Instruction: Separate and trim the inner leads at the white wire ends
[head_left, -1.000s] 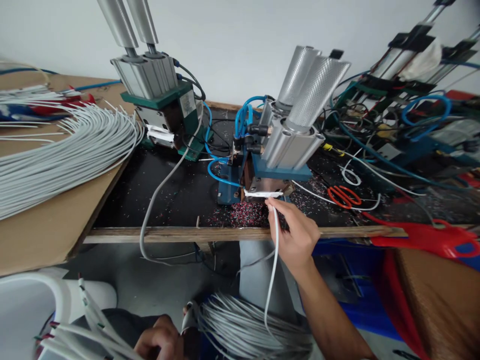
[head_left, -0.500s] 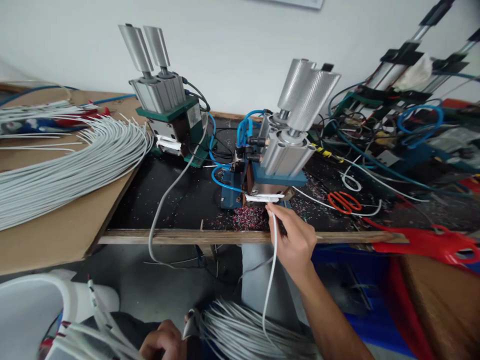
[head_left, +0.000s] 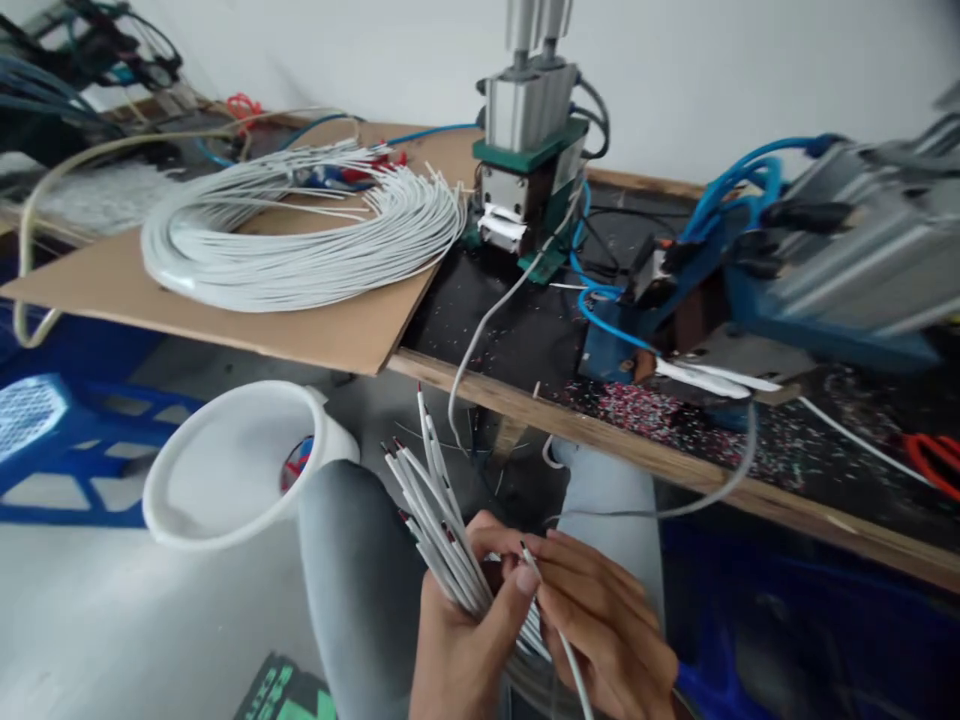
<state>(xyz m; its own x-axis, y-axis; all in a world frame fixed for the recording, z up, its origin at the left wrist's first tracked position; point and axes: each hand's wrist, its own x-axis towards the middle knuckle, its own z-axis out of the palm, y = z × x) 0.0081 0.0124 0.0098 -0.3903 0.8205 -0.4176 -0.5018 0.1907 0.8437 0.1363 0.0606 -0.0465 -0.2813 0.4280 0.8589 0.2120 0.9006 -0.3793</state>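
My left hand (head_left: 461, 640) is closed around a bundle of white cables (head_left: 431, 510) whose stripped ends point up and to the left. My right hand (head_left: 604, 625) sits right beside it, pinching a single white cable (head_left: 551, 620) whose tip lies against the bundle by my left thumb. Both hands are low in the view, over my lap, in front of the wooden bench edge (head_left: 600, 435). A blue pneumatic machine (head_left: 750, 290) stands on the bench to the right, blurred, with a white strip (head_left: 712, 377) at its mouth.
A large coil of white cables (head_left: 300, 235) lies on a cardboard sheet (head_left: 225, 310) at the left. A green pneumatic machine (head_left: 529, 175) stands behind it. A white bucket (head_left: 225, 465) sits on the floor by my knee, a blue stool (head_left: 67, 440) further left. Orange scissors (head_left: 934, 460) lie far right.
The view has swung left and down. My right hand left the blue machine's mouth and came down with its cable to the bundle, which my left hand has raised.
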